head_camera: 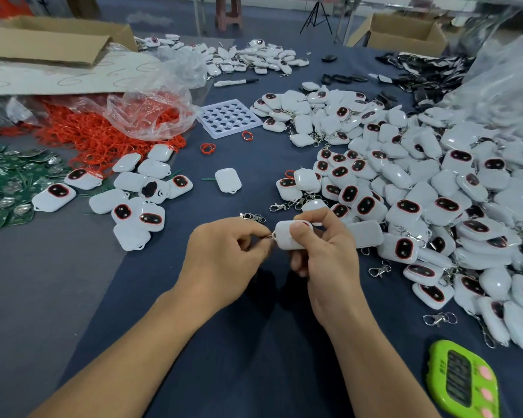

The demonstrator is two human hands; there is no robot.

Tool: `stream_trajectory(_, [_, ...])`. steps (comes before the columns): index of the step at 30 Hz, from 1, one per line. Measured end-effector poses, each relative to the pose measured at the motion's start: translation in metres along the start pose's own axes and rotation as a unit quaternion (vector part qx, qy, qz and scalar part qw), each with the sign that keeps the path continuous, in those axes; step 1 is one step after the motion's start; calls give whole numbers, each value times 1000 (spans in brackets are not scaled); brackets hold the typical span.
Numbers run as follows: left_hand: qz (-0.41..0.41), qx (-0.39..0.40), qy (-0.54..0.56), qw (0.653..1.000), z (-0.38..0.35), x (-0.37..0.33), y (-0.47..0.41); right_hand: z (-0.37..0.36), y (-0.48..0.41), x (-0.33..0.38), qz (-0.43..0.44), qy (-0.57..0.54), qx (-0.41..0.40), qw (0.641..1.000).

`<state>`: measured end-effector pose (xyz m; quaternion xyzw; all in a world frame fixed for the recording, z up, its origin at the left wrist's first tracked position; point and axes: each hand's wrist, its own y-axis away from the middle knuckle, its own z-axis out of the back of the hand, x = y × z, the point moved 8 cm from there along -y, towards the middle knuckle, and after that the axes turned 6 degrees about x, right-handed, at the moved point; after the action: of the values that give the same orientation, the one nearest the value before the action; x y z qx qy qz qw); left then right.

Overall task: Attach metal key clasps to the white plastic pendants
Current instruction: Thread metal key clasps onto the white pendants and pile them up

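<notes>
Just above the dark tablecloth (254, 342), the right hand (323, 254) grips a white plastic pendant (284, 238) with curled fingers and thumb. The left hand (227, 251) pinches a metal key clasp (268, 236) at the pendant's loop, beside the right thumb. A loose clasp (252, 217) lies just beyond the left fingertips.

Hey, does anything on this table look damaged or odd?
One white pendant in the left cluster shows a ragged black patch where its neighbours have neat red-rimmed ovals; it may be damaged.
</notes>
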<state>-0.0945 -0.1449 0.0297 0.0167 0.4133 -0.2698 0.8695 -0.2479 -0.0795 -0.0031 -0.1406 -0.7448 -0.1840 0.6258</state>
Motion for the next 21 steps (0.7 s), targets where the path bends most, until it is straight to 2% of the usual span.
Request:
stream_trajectory(4, [50,14,143,988,0,9,-3,-1,-1,-1,-22,-26,5,999])
stream_trajectory(6, [51,16,148,988,-2,10,-3,0,0,-2,-22,-24,4,999])
stream_trajectory(7, [43,12,124,991,-2,9,-3,0,1,-2,-14,-14,-1,1000])
stream_trajectory(9, [-2,0,6,1000,0,1,-1,2,3,2,23,47,-19,998])
stream_trajectory(12, [-62,-5,-159,985,-1,-11,1,-5,11,11,91,154,-20,984])
stream_trajectory(16, [-133,1,-204,970,-6,-22,4,-11,14,12,106,197,-14,975])
stream_trajectory(18, [-106,6,-179,978,-4,-17,3,-6,11,11,80,150,-20,985])
stream_trajectory(21, [-5,37,-17,999,-4,2,-3,0,6,6,29,29,-18,999])
